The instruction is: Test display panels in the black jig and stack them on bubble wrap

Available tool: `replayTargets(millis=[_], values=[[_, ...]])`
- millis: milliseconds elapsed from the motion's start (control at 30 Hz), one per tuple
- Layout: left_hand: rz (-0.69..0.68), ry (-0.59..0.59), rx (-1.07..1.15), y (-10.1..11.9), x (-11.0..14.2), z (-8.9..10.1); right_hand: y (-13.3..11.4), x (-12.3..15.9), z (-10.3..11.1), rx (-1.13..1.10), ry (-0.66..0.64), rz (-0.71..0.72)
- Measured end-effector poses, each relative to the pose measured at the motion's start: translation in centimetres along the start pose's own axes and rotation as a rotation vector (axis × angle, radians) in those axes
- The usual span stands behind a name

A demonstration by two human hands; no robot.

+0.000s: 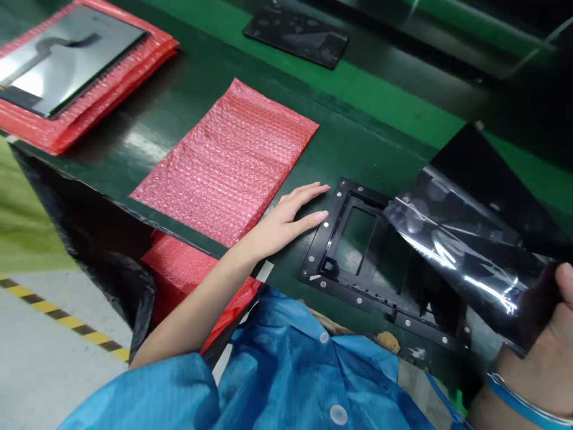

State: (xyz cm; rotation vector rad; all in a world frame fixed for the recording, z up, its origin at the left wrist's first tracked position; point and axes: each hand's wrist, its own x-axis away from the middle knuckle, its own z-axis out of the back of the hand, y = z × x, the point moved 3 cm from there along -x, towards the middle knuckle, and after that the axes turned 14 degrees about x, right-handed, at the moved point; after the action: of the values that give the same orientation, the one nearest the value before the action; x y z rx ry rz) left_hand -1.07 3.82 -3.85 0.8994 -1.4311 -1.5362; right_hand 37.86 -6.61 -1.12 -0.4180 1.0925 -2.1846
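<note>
My left hand [298,218] lies over the bench with its fingers apart and nothing in it, the fingertips at the left edge of a black rectangular frame [333,239]. That frame lies flat, with a large opening and several round pale dots along its border. At the right, my right hand [553,340] grips the near corner of a glossy black sheet-like panel [465,239], tilted above the frame's right part. Bright reflections and a clear, film-like layer show on the panel. Its fingers are partly hidden behind the panel. I cannot tell whether panel and frame touch.
A pink bubble-wrap bag [233,161] lies left of the frame. Farther left, a display panel [76,57] with a ribbon cable rests on stacked pink bubble wrap [156,51]. A dark panel [295,36] lies at the back. A black bag [111,263] hangs by the bench edge, beside more pink wrap [179,269].
</note>
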Motion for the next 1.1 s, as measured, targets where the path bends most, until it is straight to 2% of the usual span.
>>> replayTargets(millis=[67, 133, 233, 367, 833, 1100], values=[[0.005, -0.016, -0.02, 0.0, 0.1, -0.2, -1.2, 0.9, -0.7, -0.12, 0.057, -0.125], [0.0, -0.047, -0.081, 0.1, 0.1, -0.4, -2.3, 1.6, -1.6, -0.185, 0.012, -0.196], [-0.039, -0.12, -0.191, 0.1, 0.1, -0.9, -3.7, 2.4, -2.6, -0.146, -0.141, -0.156], [-0.088, -0.19, -0.261, -0.1, 0.1, -1.5, -4.0, 3.0, -3.1, -0.106, -0.222, -0.197], [-0.118, -0.225, -0.377, -0.1, 0.2, -2.0, -4.3, 3.1, -3.3, -0.062, -0.179, -0.209], [-0.119, -0.239, -0.402, -0.1, 0.2, -2.1, -3.5, 2.7, -2.9, -0.034, -0.19, -0.135]])
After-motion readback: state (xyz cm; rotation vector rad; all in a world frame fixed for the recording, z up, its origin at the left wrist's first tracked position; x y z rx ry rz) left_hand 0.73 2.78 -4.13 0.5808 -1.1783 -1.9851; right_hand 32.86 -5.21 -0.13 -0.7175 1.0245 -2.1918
